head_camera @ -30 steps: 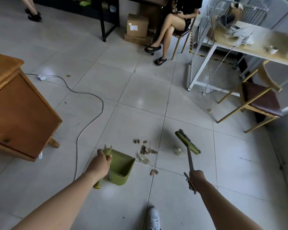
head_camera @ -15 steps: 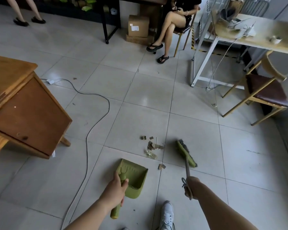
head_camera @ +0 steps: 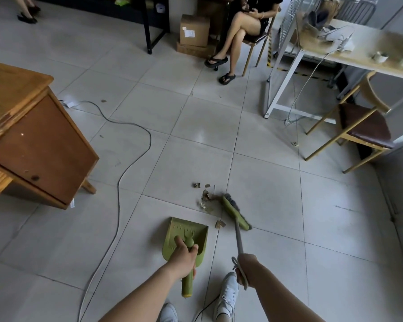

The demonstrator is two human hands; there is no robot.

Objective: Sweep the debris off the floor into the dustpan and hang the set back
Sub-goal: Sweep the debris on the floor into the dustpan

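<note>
A green dustpan (head_camera: pixel 189 231) lies on the tiled floor, mouth facing away from me. My left hand (head_camera: pixel 184 255) grips its green handle. My right hand (head_camera: pixel 248 266) holds the grey shaft of a broom whose green head (head_camera: pixel 235 211) rests on the floor to the right of the pan. A small pile of cardboard scraps and crumpled bits (head_camera: pixel 205 199) lies just left of the broom head, beyond the pan's mouth. One scrap (head_camera: pixel 219 224) sits between pan and broom.
A wooden desk (head_camera: pixel 33 140) stands at left, with a grey cable (head_camera: pixel 123 173) snaking across the floor beside it. A chair (head_camera: pixel 358 129) and white table (head_camera: pixel 335 52) are at right. A seated person (head_camera: pixel 240 36) and boxes (head_camera: pixel 194 31) are farther back. My white shoes (head_camera: pixel 227 296) are below.
The dustpan has shifted right and nearer to me. The broom head has swept left, up against the debris pile. The view has tilted and moved back.
</note>
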